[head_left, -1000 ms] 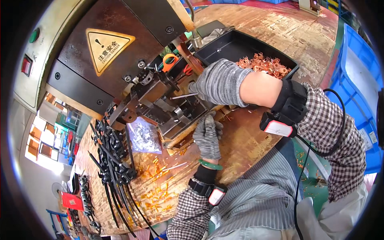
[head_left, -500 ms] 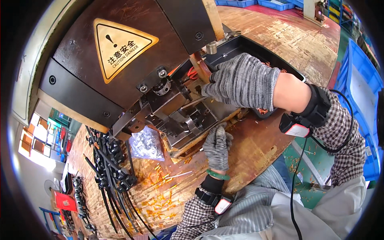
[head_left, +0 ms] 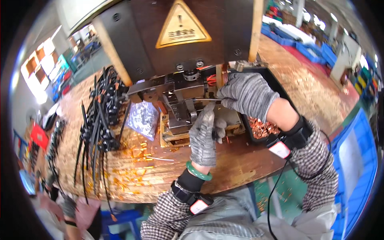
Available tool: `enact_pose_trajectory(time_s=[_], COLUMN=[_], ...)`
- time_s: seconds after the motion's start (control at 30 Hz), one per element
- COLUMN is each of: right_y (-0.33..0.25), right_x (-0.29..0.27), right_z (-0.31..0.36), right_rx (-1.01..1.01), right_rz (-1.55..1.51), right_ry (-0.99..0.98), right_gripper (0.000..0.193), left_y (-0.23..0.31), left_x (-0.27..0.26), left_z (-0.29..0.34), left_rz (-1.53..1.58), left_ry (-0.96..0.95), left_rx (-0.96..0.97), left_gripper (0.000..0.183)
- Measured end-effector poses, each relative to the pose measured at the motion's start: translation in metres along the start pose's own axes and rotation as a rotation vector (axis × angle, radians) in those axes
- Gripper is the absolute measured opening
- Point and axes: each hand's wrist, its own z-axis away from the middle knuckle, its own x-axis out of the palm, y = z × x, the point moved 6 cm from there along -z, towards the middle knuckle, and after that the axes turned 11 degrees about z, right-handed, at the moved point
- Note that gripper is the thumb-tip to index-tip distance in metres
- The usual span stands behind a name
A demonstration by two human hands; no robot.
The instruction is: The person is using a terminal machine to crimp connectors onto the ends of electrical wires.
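Observation:
My right hand [head_left: 250, 94], in a grey knitted glove, is closed on a thin dark metal rod [head_left: 206, 99], seen side-on. The rod points left into the tooling of a press [head_left: 186, 90]; what its tip touches is too small to tell. Just below the rod is my left hand [head_left: 203, 138], gloved too, with fingers stretched up along the front of the metal die block [head_left: 180, 114] and the thumb apart. I make out nothing in it, though its fingertips are partly lost against the dark metal. A yellow warning triangle [head_left: 183, 28] marks the press housing.
Right of the press, a black tray [head_left: 276, 80] holds copper-coloured pieces [head_left: 262, 128]. A clear bag of small parts [head_left: 143, 119] and black cables [head_left: 100, 124] lie left. Orange scraps [head_left: 140, 160] litter the table. A co-worker's gloved hand [head_left: 69, 208] shows lower left. Blue bin [head_left: 352, 160] at right.
My head view has turned, so the press sits upright. My left hand has risen from the table beside the base to the die. The right hand stays by the tooling, the rod now plainly visible.

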Motion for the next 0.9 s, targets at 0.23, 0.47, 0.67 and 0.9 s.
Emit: enact_pose_trajectory(time_s=[0.23,0.47,0.67,0.9], right_y=[-0.008,0.081,0.058,0.052], right_x=[-0.010,0.043,0.059,0.068], right_z=[0.004,0.070,0.053,0.049], right_rx=[-0.066,0.774,0.767,0.690], right_rz=[0.168,-0.992,-1.426,-1.508], right_ry=[0.109,-0.247,-0.359,-0.134], right_gripper=[0.018,0.046,0.043,0.012], left_y=[-0.006,-0.004,-0.004,-0.005], left_x=[0.020,0.025,0.020,0.018], left_z=[-0.023,-0.033,-0.035,-0.029], left_rz=[0.313,0.285,0.264,0.214], left_ry=[0.161,0.128,0.139,0.171], left_rx=[0.066,0.114,0.150,0.162], left_gripper=[0.019,0.023,0.023,0.025])
